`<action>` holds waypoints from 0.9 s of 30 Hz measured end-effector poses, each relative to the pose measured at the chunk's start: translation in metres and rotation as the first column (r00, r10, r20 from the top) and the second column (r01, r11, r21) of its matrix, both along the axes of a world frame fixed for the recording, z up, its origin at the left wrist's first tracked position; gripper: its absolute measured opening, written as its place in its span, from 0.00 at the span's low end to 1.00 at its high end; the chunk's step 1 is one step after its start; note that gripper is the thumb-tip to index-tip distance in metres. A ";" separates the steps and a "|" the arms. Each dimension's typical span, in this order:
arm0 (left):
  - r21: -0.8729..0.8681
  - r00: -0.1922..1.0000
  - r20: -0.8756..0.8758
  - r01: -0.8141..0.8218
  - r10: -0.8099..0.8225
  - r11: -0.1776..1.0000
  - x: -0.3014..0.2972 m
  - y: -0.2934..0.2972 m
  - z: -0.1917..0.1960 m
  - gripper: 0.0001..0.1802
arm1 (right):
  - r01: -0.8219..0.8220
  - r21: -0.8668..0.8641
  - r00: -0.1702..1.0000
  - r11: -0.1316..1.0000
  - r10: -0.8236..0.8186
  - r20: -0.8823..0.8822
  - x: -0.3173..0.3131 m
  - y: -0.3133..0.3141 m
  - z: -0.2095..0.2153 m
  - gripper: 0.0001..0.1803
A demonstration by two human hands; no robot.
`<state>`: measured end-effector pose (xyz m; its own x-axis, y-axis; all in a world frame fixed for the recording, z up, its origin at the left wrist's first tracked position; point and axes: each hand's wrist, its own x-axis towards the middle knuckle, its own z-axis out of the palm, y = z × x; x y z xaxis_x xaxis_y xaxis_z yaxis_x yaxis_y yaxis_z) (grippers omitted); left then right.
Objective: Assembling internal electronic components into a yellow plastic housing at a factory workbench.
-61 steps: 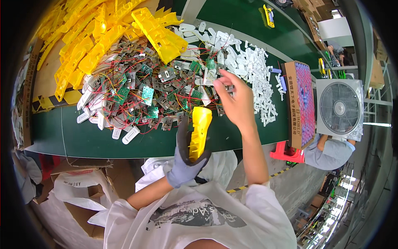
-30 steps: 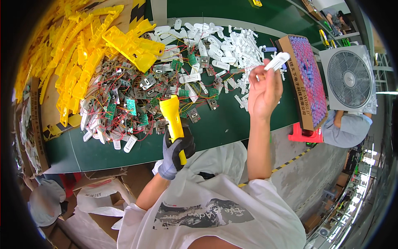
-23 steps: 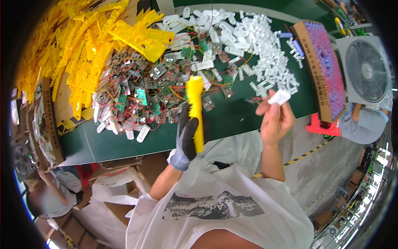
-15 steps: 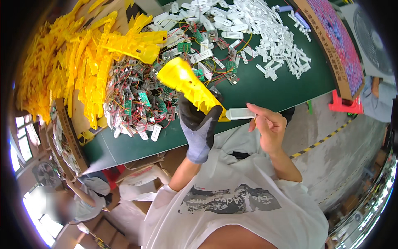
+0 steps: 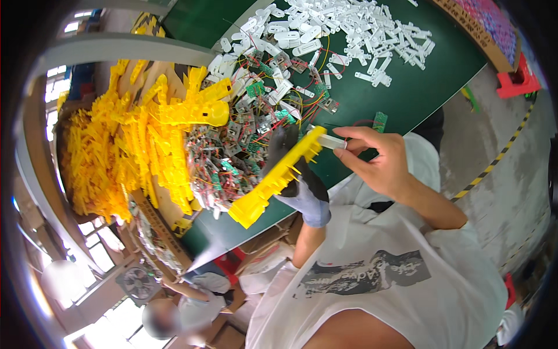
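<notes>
Holding, left: your left hand (image 5: 305, 189), in a grey and black glove, has its fingers wrapped around the yellow shell (image 5: 272, 182); the shell partly hides the grip.
Shell: up off the bench (image 5: 410, 96), tilted, its broad end at lower left, its narrow end at upper right, the ribs toward you.
Pinching, right: your bare right hand (image 5: 381, 160) has its fingers narrow, thumb and forefinger on a white bar (image 5: 332, 141).
Bar: at the shell's narrow end; you cannot tell from this view whether it is seated there.
Green board (image 5: 379, 121): just beyond your right hand, with a red wire near it.
Wired boards (image 5: 232, 152): heaped on the bench, past your left hand.
White parts (image 5: 372, 42): spread on the bench at the far side.
Other shells (image 5: 152, 139): piled to the left of the wired boards.
Carton (image 5: 504, 51): at the upper right, above a red stool (image 5: 519, 80).
</notes>
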<state>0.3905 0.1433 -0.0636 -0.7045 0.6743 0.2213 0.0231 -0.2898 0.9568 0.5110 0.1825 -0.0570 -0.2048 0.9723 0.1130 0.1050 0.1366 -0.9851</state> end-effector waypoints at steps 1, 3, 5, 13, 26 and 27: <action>-0.045 0.992 -0.023 0.122 -0.123 0.991 -0.007 0.001 0.002 0.24 | -0.063 0.021 0.996 0.998 0.064 -0.066 0.003 0.001 0.002 0.20; 0.017 0.909 0.297 0.302 -0.293 0.953 -0.018 -0.002 0.007 0.24 | -0.174 0.110 0.961 0.979 0.193 -0.198 0.006 0.010 0.001 0.24; 0.090 0.743 0.562 0.381 -0.363 0.920 -0.023 -0.009 0.016 0.24 | -0.210 -0.023 0.958 0.977 0.201 -0.203 0.006 0.012 0.010 0.26; 0.100 0.695 0.597 0.431 -0.401 0.897 -0.035 -0.016 -0.005 0.19 | -0.238 -0.229 0.971 0.944 0.222 -0.092 0.010 0.019 0.006 0.16; -0.055 0.991 -0.044 -0.128 0.125 0.990 -0.039 0.021 0.039 0.15 | -0.379 -0.248 0.825 0.892 0.204 -0.527 0.025 0.014 0.002 0.09; -0.034 0.989 -0.074 -0.134 0.131 0.990 -0.040 0.020 0.037 0.15 | -0.382 -0.248 0.822 0.890 0.205 -0.531 0.025 0.015 0.005 0.09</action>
